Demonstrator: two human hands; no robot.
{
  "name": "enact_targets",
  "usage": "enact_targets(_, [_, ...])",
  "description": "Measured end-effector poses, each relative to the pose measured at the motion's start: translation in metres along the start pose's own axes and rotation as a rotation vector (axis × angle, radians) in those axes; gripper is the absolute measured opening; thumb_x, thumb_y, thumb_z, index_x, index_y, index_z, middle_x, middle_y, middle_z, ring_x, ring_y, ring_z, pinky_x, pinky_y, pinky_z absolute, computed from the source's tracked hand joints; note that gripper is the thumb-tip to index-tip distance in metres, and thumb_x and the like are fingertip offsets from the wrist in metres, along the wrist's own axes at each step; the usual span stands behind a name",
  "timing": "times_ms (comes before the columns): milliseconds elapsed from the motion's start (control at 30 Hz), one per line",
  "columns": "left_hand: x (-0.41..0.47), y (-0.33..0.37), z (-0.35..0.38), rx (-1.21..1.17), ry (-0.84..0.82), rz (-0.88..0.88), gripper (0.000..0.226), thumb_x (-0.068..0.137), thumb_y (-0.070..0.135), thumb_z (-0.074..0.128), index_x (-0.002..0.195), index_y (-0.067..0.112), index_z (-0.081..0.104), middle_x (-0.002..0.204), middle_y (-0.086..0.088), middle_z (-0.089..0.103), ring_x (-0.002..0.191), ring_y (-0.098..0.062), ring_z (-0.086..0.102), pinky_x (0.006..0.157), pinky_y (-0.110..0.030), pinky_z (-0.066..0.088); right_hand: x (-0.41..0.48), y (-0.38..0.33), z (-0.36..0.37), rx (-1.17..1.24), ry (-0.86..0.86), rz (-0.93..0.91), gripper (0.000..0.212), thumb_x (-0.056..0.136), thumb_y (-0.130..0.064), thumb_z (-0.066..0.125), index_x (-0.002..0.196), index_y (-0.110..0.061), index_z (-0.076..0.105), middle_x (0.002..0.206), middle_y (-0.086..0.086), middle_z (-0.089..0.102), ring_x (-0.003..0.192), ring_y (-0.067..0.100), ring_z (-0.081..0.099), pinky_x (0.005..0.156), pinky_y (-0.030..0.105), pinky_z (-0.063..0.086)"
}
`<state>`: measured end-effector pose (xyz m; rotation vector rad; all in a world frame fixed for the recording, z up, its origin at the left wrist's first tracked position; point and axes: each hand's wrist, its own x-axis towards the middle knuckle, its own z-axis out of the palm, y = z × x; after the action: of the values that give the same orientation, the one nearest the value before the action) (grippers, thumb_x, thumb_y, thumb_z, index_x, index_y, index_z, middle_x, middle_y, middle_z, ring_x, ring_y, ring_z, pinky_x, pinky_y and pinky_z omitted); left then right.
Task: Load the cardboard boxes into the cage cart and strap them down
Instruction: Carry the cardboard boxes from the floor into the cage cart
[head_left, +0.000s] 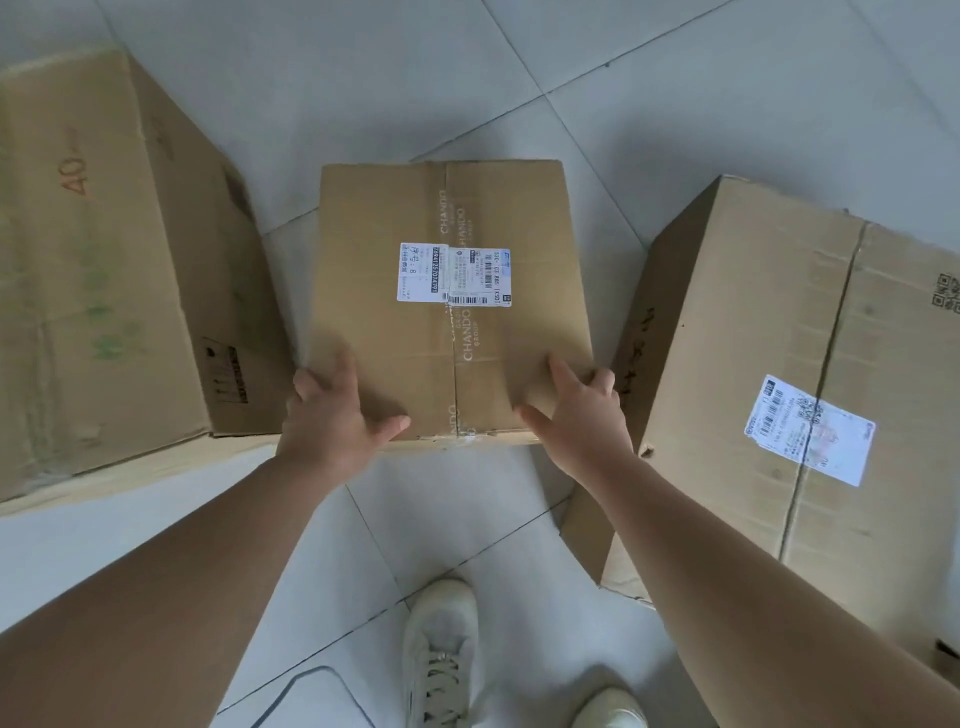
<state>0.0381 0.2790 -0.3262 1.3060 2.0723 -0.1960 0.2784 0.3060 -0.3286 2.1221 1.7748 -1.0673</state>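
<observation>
Edges crop the left box (93, 260) and right box (779, 332).

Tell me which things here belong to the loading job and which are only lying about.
Job:
middle box, gripped at its near corners by the left hand and right hand
left box
right box
(cart and straps are not in view)

Not the job:
shoes
floor

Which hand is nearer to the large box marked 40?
Left. The left hand holds the middle box at its near left corner, just beside the box marked 40; the right hand holds the near right corner, farther away.
</observation>
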Motion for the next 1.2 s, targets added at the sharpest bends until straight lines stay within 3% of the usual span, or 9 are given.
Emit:
enact_targets(100, [-0.002,0.004,0.010,0.199,0.027,0.102,0.088,0.082,0.060,0.057,0.148,0.017,0.016,0.143,-0.020,0.028,0.131,-0.040,0.030,0.103,-0.047,0.034,-0.001,0.010,0.005,-0.067,-0.044,-0.029,0.064,0.093,-0.049,0.048,0.147,-0.030,0.019,0.147,0.017,0.024,0.133,0.036,0.030,0.106,0.044,0.033])
enact_targets(200, [-0.010,0.024,0.019,0.335,0.113,0.295,0.075,0.086,0.054,0.054,0.144,0.012,0.033,0.142,-0.020,0.037,0.133,-0.037,0.031,0.106,-0.045,0.031,-0.010,0.022,0.000,-0.139,0.072,-0.145,0.061,0.096,-0.047,0.043,0.149,-0.025,0.022,0.156,0.009,0.017,0.143,0.029,0.016,0.115,0.041,0.019])
enact_targets(333, [-0.034,0.075,0.030,0.333,0.151,0.463,0.062,0.079,0.041,0.069,0.127,0.004,0.056,0.123,-0.025,0.055,0.113,-0.042,0.053,0.093,-0.049,0.043,-0.029,0.061,-0.021,-0.055,0.254,-0.161,0.052,0.095,-0.034,0.050,0.142,-0.015,0.040,0.151,0.013,0.030,0.141,0.029,0.022,0.114,0.038,0.020])
enact_targets(467, [-0.062,0.123,0.057,0.352,0.100,0.641,0.058,0.076,0.040,0.069,0.119,0.002,0.060,0.111,-0.022,0.062,0.100,-0.041,0.060,0.085,-0.047,0.049,-0.055,0.132,-0.040,-0.046,0.330,-0.002,0.051,0.093,-0.031,0.055,0.140,-0.013,0.045,0.150,0.017,0.033,0.140,0.033,0.027,0.112,0.043,0.024])
enact_targets(567, [-0.087,0.154,0.084,0.337,0.039,0.706,0.067,0.080,0.047,0.066,0.131,0.006,0.052,0.119,-0.020,0.059,0.111,-0.039,0.056,0.092,-0.046,0.046,-0.078,0.190,-0.049,-0.046,0.343,0.120,0.053,0.093,-0.031,0.054,0.142,-0.013,0.041,0.151,0.018,0.029,0.141,0.033,0.022,0.114,0.042,0.021])
enact_targets(700, [-0.107,0.175,0.130,0.421,-0.115,0.736,0.088,0.085,0.061,0.049,0.152,0.018,0.011,0.141,-0.012,0.037,0.128,-0.030,0.039,0.103,-0.037,0.037,-0.109,0.261,-0.045,-0.097,0.294,0.275,0.057,0.097,-0.041,0.042,0.148,-0.023,0.026,0.156,0.013,0.017,0.144,0.027,0.012,0.114,0.039,0.019])
enact_targets(900, [-0.118,0.181,0.180,0.366,-0.245,0.574,0.107,0.082,0.061,0.057,0.148,0.030,-0.021,0.144,-0.015,0.019,0.124,-0.035,0.040,0.096,-0.039,0.042,-0.135,0.330,-0.020,-0.047,0.183,0.472,0.063,0.094,-0.052,0.041,0.147,-0.041,0.010,0.151,0.019,0.013,0.138,0.038,0.018,0.111,0.047,0.024])
enact_targets(1067, [-0.120,0.183,0.198,0.110,-0.251,0.479,0.124,0.069,0.057,0.074,0.143,0.043,-0.025,0.139,-0.016,0.016,0.107,-0.039,0.056,0.094,-0.040,0.047,-0.137,0.354,-0.010,0.237,0.165,0.468,0.073,0.088,-0.057,0.050,0.144,-0.053,0.004,0.129,0.013,0.029,0.122,0.036,0.034,0.100,0.043,0.037])
enact_targets(1200, [-0.125,0.190,0.199,0.109,-0.208,0.429,0.123,0.068,0.055,0.076,0.146,0.041,-0.018,0.136,-0.018,0.022,0.102,-0.037,0.058,0.091,-0.036,0.048,-0.134,0.352,-0.012,0.296,0.211,0.462,0.078,0.081,-0.061,0.055,0.143,-0.055,0.008,0.120,0.011,0.033,0.118,0.035,0.039,0.100,0.043,0.042])
